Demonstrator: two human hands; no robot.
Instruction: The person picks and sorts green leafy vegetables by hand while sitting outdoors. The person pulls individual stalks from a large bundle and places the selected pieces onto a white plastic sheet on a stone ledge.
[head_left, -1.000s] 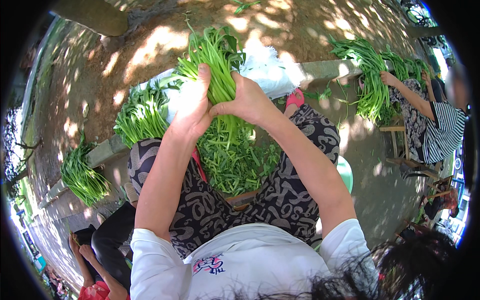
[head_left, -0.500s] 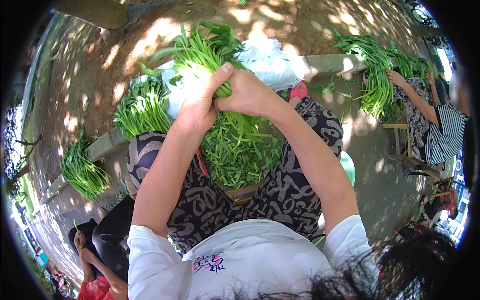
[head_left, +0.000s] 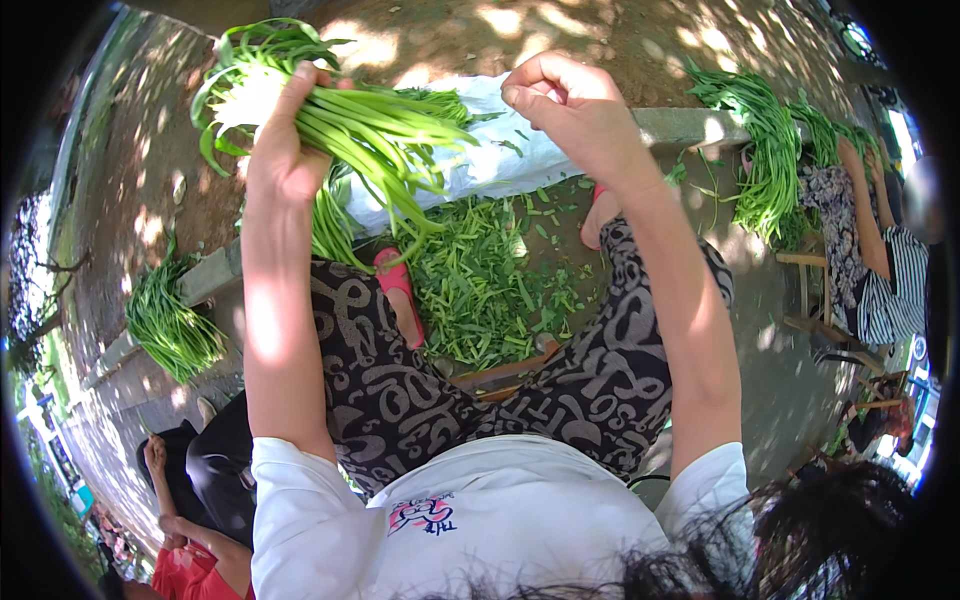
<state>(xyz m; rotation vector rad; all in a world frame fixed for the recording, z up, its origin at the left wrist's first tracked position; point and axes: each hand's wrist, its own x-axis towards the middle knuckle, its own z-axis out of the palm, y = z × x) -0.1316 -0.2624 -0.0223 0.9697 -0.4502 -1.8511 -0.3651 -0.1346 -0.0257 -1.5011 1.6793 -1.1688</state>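
1. Upper left of the frame: the left hand is closed around a bunch of long green stalks, whose ends fan out toward the upper left and whose lower ends point right and down.
2. Upper centre: the right hand is curled into a loose fist, apart from the bunch; whether it pinches anything cannot be told.
3. Between the two hands, behind them, lies a white sack against a concrete kerb.
4. Centre: a pile of cut green leaves lies on the ground between the person's knees, with a pink sandal just left of it.
5. Left edge: another heap of stalks rests by the kerb.
6. Upper right: a larger heap of greens drapes over the kerb, beside a seated person in a striped top.
7. Lower left: another person's hand and dark trousers show near a red garment.
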